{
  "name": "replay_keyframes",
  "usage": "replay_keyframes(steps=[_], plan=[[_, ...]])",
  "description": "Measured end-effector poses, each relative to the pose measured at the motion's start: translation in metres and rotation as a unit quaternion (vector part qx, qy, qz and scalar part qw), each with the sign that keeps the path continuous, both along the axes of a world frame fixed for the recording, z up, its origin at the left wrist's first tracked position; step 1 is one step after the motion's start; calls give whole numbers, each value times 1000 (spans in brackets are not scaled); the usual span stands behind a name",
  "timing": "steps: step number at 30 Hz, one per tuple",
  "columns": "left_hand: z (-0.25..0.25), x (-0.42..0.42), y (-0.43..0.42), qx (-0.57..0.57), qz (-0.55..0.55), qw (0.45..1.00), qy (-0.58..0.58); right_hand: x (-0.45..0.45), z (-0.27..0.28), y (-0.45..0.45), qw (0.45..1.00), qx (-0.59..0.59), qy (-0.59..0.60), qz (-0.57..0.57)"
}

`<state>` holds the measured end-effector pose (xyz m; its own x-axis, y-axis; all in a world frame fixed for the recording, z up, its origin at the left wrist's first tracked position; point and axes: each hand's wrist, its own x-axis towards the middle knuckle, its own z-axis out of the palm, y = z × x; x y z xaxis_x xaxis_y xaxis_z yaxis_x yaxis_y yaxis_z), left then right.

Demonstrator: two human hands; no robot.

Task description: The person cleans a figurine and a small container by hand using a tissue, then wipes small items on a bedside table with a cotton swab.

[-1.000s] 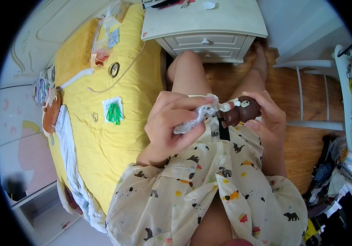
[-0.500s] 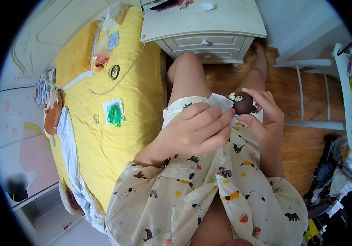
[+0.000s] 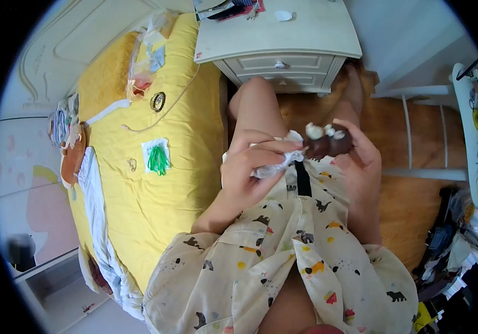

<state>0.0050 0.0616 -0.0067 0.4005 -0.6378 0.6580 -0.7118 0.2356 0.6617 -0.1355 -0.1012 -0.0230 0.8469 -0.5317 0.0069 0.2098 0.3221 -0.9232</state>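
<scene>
Grips brown figurine (image 3: 325,147) in right hand (image 3: 360,158), white cloth (image 3: 293,158) in left hand (image 3: 250,168), eight o'clock from figurine; appears unfinished, cannot tell remainder.

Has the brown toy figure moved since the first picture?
Yes, slightly: in this view, the brown toy figure is now nearer to the white cabinet than one second ago.

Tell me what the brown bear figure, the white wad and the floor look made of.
Bear figure: probably smooth plastic or vinyl, judging by its glossy highlights. White wad: cloth or tissue, matt and creased; unclear which. Floor: wood or laminate, streaky brown with slight sheen.
</scene>
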Motion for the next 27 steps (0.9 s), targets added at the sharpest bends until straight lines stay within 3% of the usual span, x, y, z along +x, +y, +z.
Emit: replay_keyframes(steps=[2, 6, 7, 11, 17, 21, 24, 27], plan=[[-7, -5, -2, 4, -28, 999, 41, 1, -35, -13, 957, 264, -99, 68], [-16, -9, -8, -35, 40, 994, 95, 8, -35, -14, 790, 576, -153, 144], [-15, -7, -8, -21, 45, 996, 77, 10, -26, -12, 796, 585, -91, 127], [-8, -8, -22, -88, 96, 983, 128, 16, -32, -6, 780, 595, -75, 176], [-9, 1, -37, -47, 92, 994, -29, 20, -40, 1, 799, 569, -60, 183], [-11, -1, -44, 7, 21, 996, -91, 25, -24, 9, 811, 578, -14, 89], [-16, 4, -43, 20, -28, 997, -67, 25, -22, 5, 817, 572, -27, 63], [-14, 7, -41, 18, 8, 999, -33, 24, -44, -5, 786, 579, -133, 173]])
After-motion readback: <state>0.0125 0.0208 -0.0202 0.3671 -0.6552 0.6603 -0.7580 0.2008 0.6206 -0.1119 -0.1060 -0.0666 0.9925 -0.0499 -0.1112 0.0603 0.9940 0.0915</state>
